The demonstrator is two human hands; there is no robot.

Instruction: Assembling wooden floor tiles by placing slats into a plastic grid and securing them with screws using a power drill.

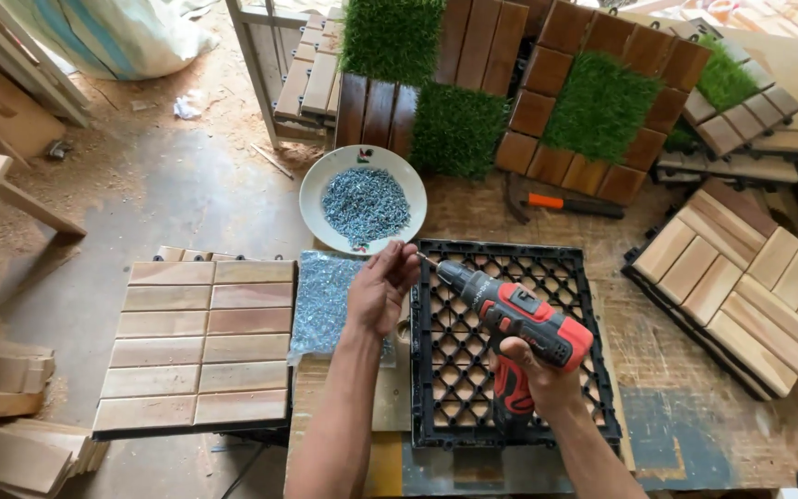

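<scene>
1. Head view: right hand point(538, 365) clamped round the grip of a red and black drill point(514, 323), held above a black plastic grid point(510, 346) lying on the desk point(676, 370); drill tip aimed up-left, toward the grid's far left corner.
2. Left hand point(382, 286) just left of the grid, fingers pinched together on a small screw point(427, 260) set against the drill tip.
3. Hands apart, meeting only at screw and bit.
4. Beyond the grid's far left corner: white bowl point(363, 199) heaped with screws. Left of the grid, under the left wrist: clear bag of screws point(325, 300).
5. Further left of the grid: finished wooden tile point(200, 346) on a stack.
6. Right of the grid: more wooden tiles point(741, 286). Behind the grid: orange-handled hammer point(561, 203), then tiles of wood and fake grass point(602, 106).
</scene>
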